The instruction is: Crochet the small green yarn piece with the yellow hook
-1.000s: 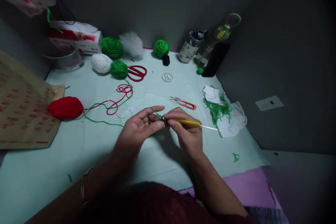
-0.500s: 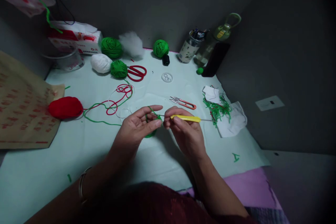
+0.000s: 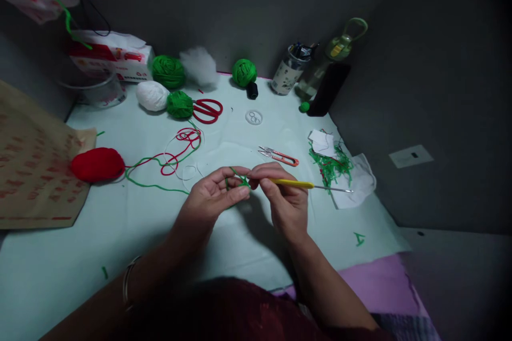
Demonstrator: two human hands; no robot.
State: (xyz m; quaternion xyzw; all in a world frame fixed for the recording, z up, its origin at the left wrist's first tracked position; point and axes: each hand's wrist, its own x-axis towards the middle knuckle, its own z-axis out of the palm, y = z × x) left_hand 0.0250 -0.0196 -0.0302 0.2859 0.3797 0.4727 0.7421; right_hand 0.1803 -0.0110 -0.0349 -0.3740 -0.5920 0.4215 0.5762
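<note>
Yarn (image 3: 245,182) lies pinched in left hand (image 3: 210,194), hook (image 3: 296,184) in right hand (image 3: 288,210).

We see a smooth, plastic-looking yellow handle (image 3: 296,184) with a shiny metal shaft (image 3: 333,188), and matt, fibrous red yarn (image 3: 98,165) near the left edge of the surface (image 3: 160,213).

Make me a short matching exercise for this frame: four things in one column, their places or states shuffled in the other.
1. yellow-handled hook
2. red yarn
3. orange snips
4. black spool

A. lying with its blades pointing left
B. beside the brown paper bag
C. next to a green yarn ball
D. held in the right hand

Pairs: 1-D, 2-B, 3-A, 4-C
</note>
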